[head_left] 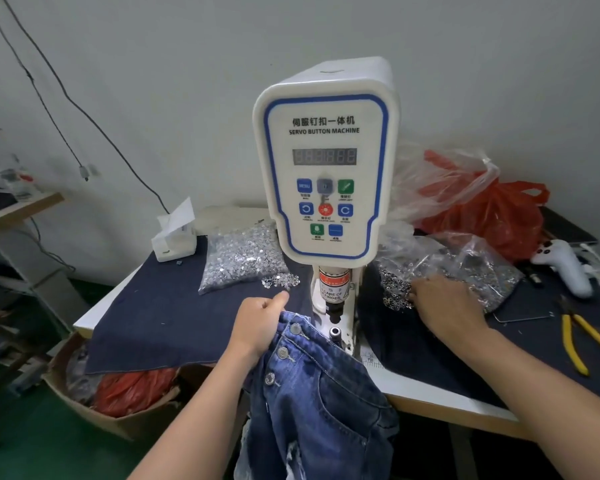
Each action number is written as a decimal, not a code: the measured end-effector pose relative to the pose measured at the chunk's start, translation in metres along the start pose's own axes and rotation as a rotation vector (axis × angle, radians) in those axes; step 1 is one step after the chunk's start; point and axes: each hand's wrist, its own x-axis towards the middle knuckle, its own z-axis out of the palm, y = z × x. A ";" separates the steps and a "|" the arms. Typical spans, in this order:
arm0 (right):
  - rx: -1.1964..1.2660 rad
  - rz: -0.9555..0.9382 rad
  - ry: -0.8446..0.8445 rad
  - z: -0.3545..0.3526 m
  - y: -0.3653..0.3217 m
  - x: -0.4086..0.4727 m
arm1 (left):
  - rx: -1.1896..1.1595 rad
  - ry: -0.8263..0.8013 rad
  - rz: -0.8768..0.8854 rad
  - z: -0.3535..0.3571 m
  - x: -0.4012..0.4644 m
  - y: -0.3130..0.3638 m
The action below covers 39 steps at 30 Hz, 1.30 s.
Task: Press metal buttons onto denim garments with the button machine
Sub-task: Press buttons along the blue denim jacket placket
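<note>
A white servo button machine point(326, 161) stands at the table's middle, its press head point(334, 308) above a small die point(334, 332). Blue denim jeans point(312, 393) hang over the front edge just left of the die, with three metal buttons point(283, 352) in a row on the fly. My left hand point(258, 323) grips the waistband of the jeans, index finger pointing toward a small loose heap of silver caps point(280, 281). My right hand point(444, 303) rests palm down on a pile of dark metal button parts point(394, 292); its fingertips are hidden.
A clear bag of silver caps point(239, 258) and a white box point(174, 242) lie at the left on dark cloth point(160, 317). At the right are plastic bags point(471, 209), a white controller point(565, 265) and yellow-handled pliers point(575, 344). A cardboard box point(94, 400) sits on the floor.
</note>
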 end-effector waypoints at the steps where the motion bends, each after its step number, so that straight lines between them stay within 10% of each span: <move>1: 0.003 0.012 0.003 0.000 0.000 0.000 | -0.005 -0.006 0.001 0.000 -0.001 0.000; 25: 0.590 0.173 0.141 -0.015 -0.013 -0.010 | -0.169 -0.046 0.010 -0.005 -0.010 -0.001; 33: 1.880 0.617 -0.665 -0.046 -0.080 -0.056 | -0.149 -0.043 0.021 -0.006 -0.010 0.000; 39: 2.087 0.743 -0.806 -0.044 -0.094 -0.056 | -0.162 -0.045 0.027 -0.005 -0.009 -0.003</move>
